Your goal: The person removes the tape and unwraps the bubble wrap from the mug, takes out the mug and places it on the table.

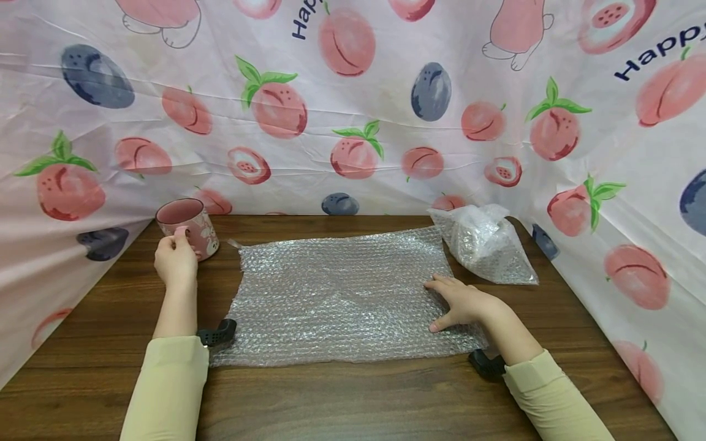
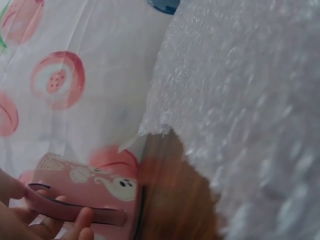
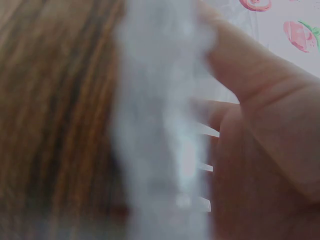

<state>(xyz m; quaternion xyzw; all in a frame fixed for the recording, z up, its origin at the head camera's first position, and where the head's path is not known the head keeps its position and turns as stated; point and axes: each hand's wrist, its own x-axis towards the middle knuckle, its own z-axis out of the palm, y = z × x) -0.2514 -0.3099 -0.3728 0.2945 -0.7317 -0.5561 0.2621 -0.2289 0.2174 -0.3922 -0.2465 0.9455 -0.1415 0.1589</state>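
A pink mug (image 1: 205,236) with white cartoon figures is at the back left of the table. My left hand (image 1: 176,260) grips its handle (image 2: 75,210), with the fingers curled round it in the left wrist view. The mug tilts slightly, and I cannot tell whether its base touches the table. A sheet of clear bubble wrap (image 1: 342,300) lies spread flat across the middle. Over its right side is my right hand (image 1: 463,301), thumb and fingers spread and holding nothing. In the right wrist view the wrap's blurred edge (image 3: 160,125) hides the fingertips.
Behind the sheet's right corner sits a bundle wrapped in bubble wrap (image 1: 480,245); its contents are hard to make out. Fruit-printed cloth (image 1: 386,141) hangs along the back and both sides of the wooden table (image 1: 353,404).
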